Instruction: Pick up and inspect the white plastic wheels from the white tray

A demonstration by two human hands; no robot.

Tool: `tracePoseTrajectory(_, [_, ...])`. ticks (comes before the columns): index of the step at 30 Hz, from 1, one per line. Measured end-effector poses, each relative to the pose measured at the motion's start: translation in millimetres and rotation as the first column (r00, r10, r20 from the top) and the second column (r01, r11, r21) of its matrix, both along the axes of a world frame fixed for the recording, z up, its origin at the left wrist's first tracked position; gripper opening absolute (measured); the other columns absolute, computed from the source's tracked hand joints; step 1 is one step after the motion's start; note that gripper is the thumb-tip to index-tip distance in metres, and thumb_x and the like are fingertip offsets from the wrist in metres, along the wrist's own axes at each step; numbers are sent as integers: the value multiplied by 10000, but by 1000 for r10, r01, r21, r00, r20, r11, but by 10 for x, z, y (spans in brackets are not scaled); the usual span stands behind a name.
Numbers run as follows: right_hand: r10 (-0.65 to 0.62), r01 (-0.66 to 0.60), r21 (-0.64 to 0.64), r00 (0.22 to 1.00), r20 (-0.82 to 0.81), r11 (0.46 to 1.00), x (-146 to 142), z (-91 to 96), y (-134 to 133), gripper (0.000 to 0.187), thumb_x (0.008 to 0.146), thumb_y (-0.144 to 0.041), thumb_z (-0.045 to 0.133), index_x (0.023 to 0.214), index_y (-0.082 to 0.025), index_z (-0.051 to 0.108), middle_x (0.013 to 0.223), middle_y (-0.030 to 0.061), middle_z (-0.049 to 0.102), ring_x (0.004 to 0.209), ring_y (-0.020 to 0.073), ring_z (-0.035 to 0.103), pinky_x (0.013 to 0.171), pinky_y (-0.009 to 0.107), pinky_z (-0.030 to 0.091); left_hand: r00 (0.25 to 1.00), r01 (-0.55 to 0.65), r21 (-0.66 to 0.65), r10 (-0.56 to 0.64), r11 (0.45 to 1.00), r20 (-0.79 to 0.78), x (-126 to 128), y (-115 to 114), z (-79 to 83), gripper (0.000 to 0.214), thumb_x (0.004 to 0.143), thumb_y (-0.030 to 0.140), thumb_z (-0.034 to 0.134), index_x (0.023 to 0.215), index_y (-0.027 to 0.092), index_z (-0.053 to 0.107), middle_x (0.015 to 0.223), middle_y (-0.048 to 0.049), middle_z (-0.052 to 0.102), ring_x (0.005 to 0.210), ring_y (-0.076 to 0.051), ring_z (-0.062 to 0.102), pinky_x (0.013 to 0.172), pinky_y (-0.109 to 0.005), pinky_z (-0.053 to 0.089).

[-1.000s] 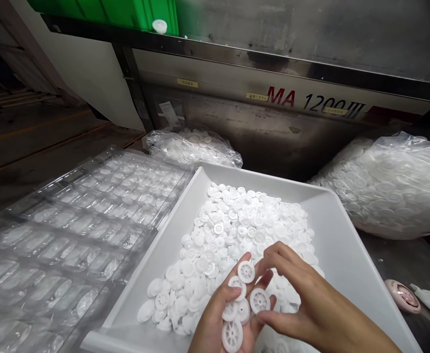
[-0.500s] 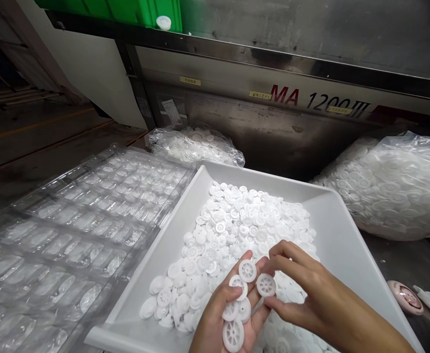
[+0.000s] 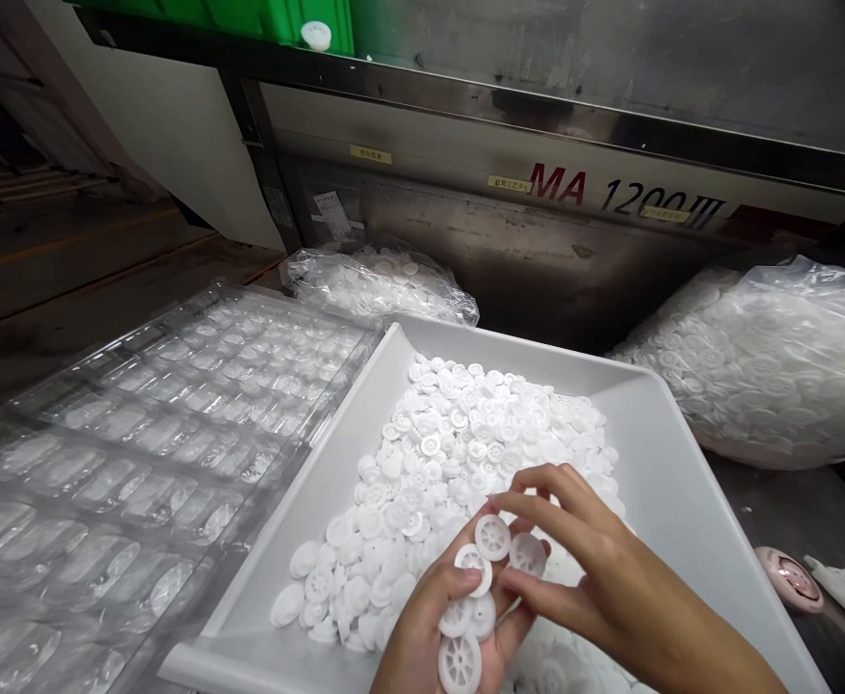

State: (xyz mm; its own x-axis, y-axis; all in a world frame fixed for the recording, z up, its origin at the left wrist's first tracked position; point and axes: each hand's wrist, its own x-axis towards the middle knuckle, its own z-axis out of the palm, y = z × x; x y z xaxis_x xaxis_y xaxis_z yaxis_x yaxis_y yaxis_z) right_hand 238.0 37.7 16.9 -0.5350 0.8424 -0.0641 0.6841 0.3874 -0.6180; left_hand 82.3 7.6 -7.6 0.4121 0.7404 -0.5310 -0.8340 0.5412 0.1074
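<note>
My left hand is palm up over the heap, its fingers curled around several small white plastic wheels with spokes. Its thumb presses on one wheel, and another wheel rests low on the palm. My right hand reaches in from the right, thumb and fingers apart around the upper wheel. A more tilted, plain-faced wheel sits between the two hands. Below them, a heap of similar white wheels fills much of a light grey tray.
Clear plastic blister trays lie on the left. A clear bag of white parts sits behind the tray, and a larger bag at right. A metal machine ledge runs across the back, with a green bin on it.
My right hand has shifted slightly left, its fingertips moving toward the upper wheel. The wheel formerly between its thumb and finger has turned, its spokes no longer clear.
</note>
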Motion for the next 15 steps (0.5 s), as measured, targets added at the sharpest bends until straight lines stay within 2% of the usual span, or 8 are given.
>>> tracePoseTrajectory(3, [-30, 22, -101, 996, -83, 995, -51, -13, -10, 216, 874, -224, 546, 1068, -312, 504, 1131, 8, 441, 1007, 169, 481, 803, 298, 455, 998, 58, 13, -59, 998, 16, -11, 18, 20, 716, 832, 45, 372, 1433, 79, -16, 1209, -183, 604, 1161, -268, 529, 1050, -445, 336])
tracePoseTrajectory(5, [-118, 76, -191, 968, -221, 979, -50, -15, 9, 191, 850, -197, 562, 1002, -304, 521, 1068, 1, 472, 961, 164, 497, 790, 288, 446, 997, 68, 24, -68, 997, 23, -18, 10, -4, 689, 836, 61, 366, 1435, 83, 25, 1242, -176, 583, 1185, -265, 508, 1067, -440, 310])
tracePoseTrajectory(7, [-261, 133, -314, 874, -410, 940, -22, -18, 48, 190, 847, -204, 537, 1007, -297, 498, 1016, 9, 487, 925, 172, 499, 785, 300, 438, 998, 58, 45, -60, 997, 25, -26, -9, -47, 634, 851, 98, 367, 1431, 92, 113, 1283, -162, 556, 1207, -261, 487, 1087, -433, 277])
tracePoseTrajectory(9, [-389, 133, -434, 717, -578, 891, 21, -21, 92, 147, 860, -229, 451, 999, -277, 454, 1008, 26, 473, 896, 177, 486, 778, 319, 433, 999, 43, 82, -45, 996, 22, -34, -27, -89, 579, 865, 133, 368, 1418, 107, 195, 1313, -150, 532, 1220, -256, 473, 1100, -429, 250])
tracePoseTrajectory(11, [-443, 98, -494, 616, -652, 864, 64, -13, 118, 92, 864, -251, 377, 942, -257, 425, 943, 25, 449, 804, 161, 465, 716, 309, 427, 999, 31, 112, -35, 993, 30, -45, -34, -115, 555, 872, 147, 364, 1409, 109, 230, 1325, -154, 519, 1234, -254, 459, 1105, -433, 234])
tracePoseTrajectory(12, [-446, 85, -504, 607, -658, 859, 79, -3, 120, 65, 861, -257, 388, 912, -249, 428, 869, 12, 436, 736, 148, 443, 675, 293, 413, 999, 26, 112, -31, 993, 38, -50, -32, -119, 553, 871, 143, 360, 1408, 108, 235, 1328, -153, 517, 1239, -249, 454, 1108, -430, 230])
tracePoseTrajectory(13, [-432, 93, -498, 647, -628, 862, 89, 12, 116, 44, 853, -258, 435, 895, -245, 444, 783, -10, 412, 672, 135, 412, 635, 274, 387, 999, 20, 102, -24, 995, 43, -55, -27, -118, 552, 869, 140, 360, 1407, 110, 240, 1328, -148, 518, 1240, -242, 453, 1110, -421, 229])
tracePoseTrajectory(15, [-342, 134, -425, 817, -463, 895, 89, 45, 93, 114, 808, -236, 572, 898, -247, 502, 650, -54, 345, 578, 115, 345, 563, 249, 319, 999, -3, 70, 0, 998, 45, -60, -14, -103, 545, 867, 133, 361, 1402, 117, 257, 1318, -132, 533, 1236, -226, 460, 1108, -400, 244])
